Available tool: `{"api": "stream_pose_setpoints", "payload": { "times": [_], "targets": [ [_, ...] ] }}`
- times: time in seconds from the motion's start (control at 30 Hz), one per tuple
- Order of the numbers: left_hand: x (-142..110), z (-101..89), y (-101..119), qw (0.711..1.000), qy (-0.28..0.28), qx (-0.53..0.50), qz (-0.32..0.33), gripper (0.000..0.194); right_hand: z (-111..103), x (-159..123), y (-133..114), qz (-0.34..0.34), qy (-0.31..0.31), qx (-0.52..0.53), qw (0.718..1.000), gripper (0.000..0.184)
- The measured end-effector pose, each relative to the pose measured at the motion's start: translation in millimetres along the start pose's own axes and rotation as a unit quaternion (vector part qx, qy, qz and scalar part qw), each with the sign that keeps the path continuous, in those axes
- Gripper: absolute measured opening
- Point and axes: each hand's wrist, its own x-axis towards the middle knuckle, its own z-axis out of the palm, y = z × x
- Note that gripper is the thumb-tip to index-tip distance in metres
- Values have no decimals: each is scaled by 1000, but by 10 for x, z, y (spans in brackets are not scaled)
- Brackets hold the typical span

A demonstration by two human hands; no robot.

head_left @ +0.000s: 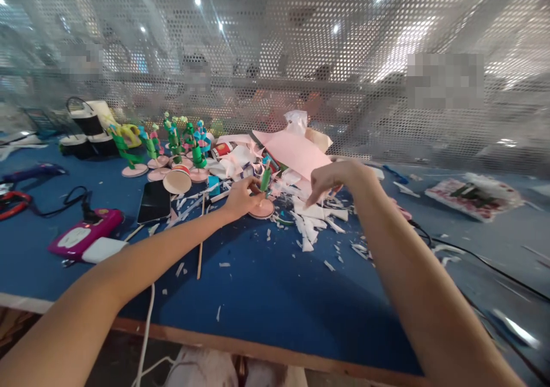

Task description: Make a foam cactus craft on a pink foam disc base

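Observation:
My left hand (pixel 242 199) is closed around the lower part of a small green paper-wrapped stem (pixel 266 178). This stem stands upright on a round pink base (pixel 262 209), which rests at table level. To the right, my right hand (pixel 330 176) hangs bent at the wrist over white paper scraps (pixel 310 212). Its index finger is stretched downward and nothing shows in it; the other fingers are partly hidden. Behind both hands lies a heap of paper with a large pink sheet (pixel 296 153) on top.
Several finished paper plants (pixel 174 141) on pink discs stand at the back left, beside a paper cup (pixel 177 180). Nearer are a phone (pixel 154 202), a magenta device (pixel 88 233), a wooden stick (pixel 200 252) and scissors (pixel 15 204). A perforated metal screen (pixel 266 49) rises behind the blue table (pixel 266 301).

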Motion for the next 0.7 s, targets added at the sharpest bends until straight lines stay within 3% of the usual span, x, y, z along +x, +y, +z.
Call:
{"api": "stream_pose_setpoints", "payload": {
  "times": [0.1,0.3,0.57,0.7],
  "targets": [
    [1,2,2,1000,-5,-9,5,13,121,-147,-86,30,-116,-104,987,51],
    [13,3,5,1000,8,11,6,18,281,-393,0,-3,-95,-115,989,51],
    [8,-2,0,1000,5,17,8,16,296,-442,123,-56,28,5,998,38],
    [1,-16,19,1000,0,11,7,13,126,-429,69,-34,86,-38,995,33]
  ]
}}
